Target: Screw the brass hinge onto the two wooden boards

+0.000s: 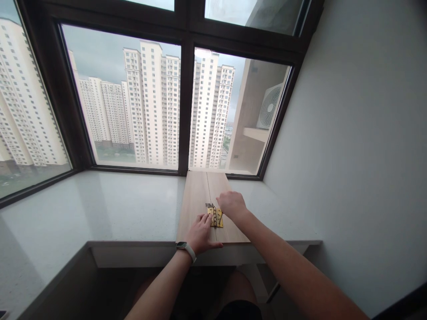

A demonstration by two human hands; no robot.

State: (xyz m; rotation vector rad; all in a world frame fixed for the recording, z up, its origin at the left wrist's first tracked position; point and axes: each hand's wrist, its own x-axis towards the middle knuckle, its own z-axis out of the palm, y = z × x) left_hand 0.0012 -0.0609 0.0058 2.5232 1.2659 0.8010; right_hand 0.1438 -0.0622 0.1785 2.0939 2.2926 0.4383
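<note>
Two light wooden boards (193, 195) lie side by side with a narrow seam between them. Across that seam sits a brass-yellow hinge (216, 218) with a dark knuckle down its middle. My left hand (201, 233) rests on the left board, fingers stretched out and their tips on the hinge's left leaf. Just above the hinge is a small cluster of dark screws (209, 205). My right hand (231, 204) is closed above the hinge's right leaf; whatever its fingers hold is hidden. A thin dark piece (220, 217) slants over that leaf below the hand.
The boards lie on a white ledge (133, 209) below a dark-framed window (187, 106). A white wall (350, 133) rises at the right. The ledge's front edge (133, 243) runs just above my knees. I wear a pale-strapped watch (187, 250) on my left wrist.
</note>
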